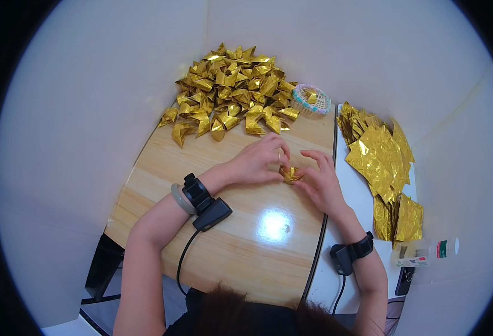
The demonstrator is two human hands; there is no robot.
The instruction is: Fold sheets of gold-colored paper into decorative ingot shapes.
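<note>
Between my two hands, over the right half of the wooden table, is a small folded gold foil paper piece (pixel 290 175). My left hand (pixel 261 159) pinches its left side with thumb and fingers. On its right side, the thumb and a finger of my right hand (pixel 320 178) grip it, while the index finger is lifted and bent. A big heap of folded gold paper pieces (pixel 229 89) lies beyond my hands at the far side of the table. Part of the held piece is hidden by my fingers.
A small woven basket (pixel 319 106) with gold paper in it stands right of the heap. Flat gold paper sheets (pixel 378 162) are stacked on the white surface (pixel 336 235) at right. Near them lie a clear bottle (pixel 425 252) and a dark phone-like object (pixel 405 281). Cables run from both wrists.
</note>
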